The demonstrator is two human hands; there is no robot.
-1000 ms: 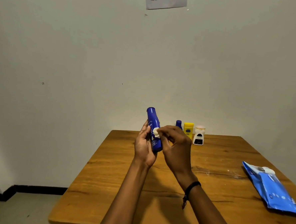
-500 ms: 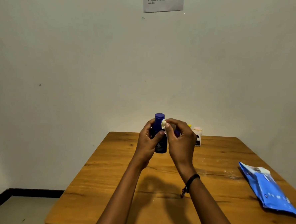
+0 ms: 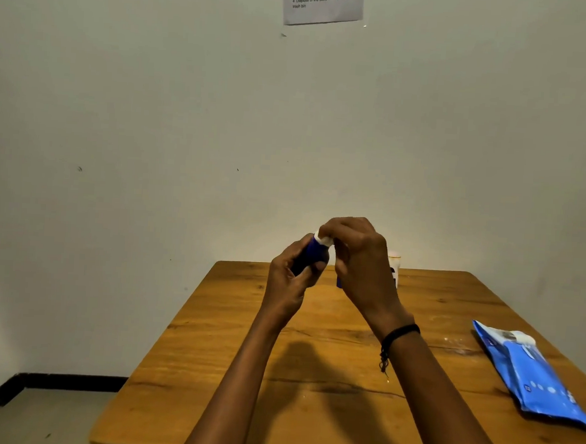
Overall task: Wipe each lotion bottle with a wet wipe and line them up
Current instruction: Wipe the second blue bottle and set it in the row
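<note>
A dark blue lotion bottle is held in the air above the far half of the wooden table, gripped around its body by my left hand. My right hand pinches a small white wet wipe against the bottle's upper end. Behind my right hand, at the table's far edge, a white bottle shows in part, and a sliver of another blue bottle peeks out below my fingers. Other bottles in that row are hidden by my hand.
A blue wet wipe pack lies near the table's right edge. A printed sheet hangs on the white wall behind. The floor and a black skirting board are at lower left.
The blue bottle has tipped from upright so that its end points toward me. My right hand with the wipe moved up from the body to that end. The view shifted slightly.
</note>
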